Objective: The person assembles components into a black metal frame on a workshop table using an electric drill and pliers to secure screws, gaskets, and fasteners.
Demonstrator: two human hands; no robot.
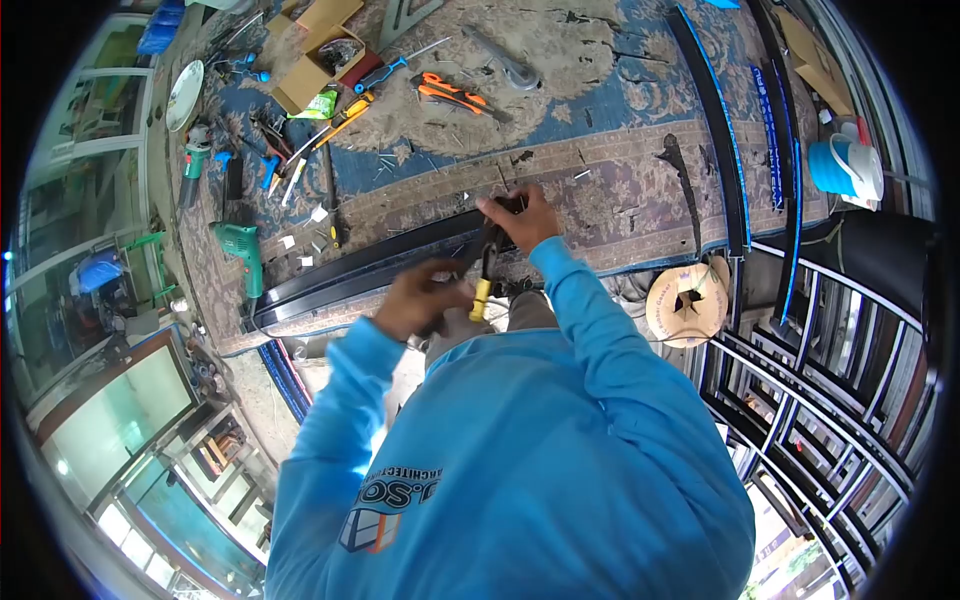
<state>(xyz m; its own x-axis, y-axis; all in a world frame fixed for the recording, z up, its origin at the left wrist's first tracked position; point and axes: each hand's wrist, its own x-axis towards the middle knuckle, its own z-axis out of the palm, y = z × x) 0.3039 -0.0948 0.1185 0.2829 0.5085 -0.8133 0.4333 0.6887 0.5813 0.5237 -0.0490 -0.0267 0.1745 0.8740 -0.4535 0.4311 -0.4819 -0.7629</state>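
My left hand (pixel 425 300) is smeared by motion, with its fingers curled in front of my body, close beside a yellow handle-like end (pixel 481 299). This yellow end belongs to a slim dark object (pixel 488 250) that runs up toward my right hand (pixel 530 222). My right hand has its thumb and fingers bent together around a small dark piece, too hidden to name. Long black profiles (pixel 370 262) lie on the patterned carpet (pixel 600 190), reaching from the left to beneath my hands.
Beyond my hands lie orange-handled cutters (pixel 452 93), a blue-handled screwdriver (pixel 381 75) and an open cardboard box (pixel 318 62). A green drill (pixel 240 252) and an angle grinder (pixel 197 155) lie left. Right are a tape roll (pixel 664 310), black strips (pixel 715 130) and a bucket (pixel 845 168).
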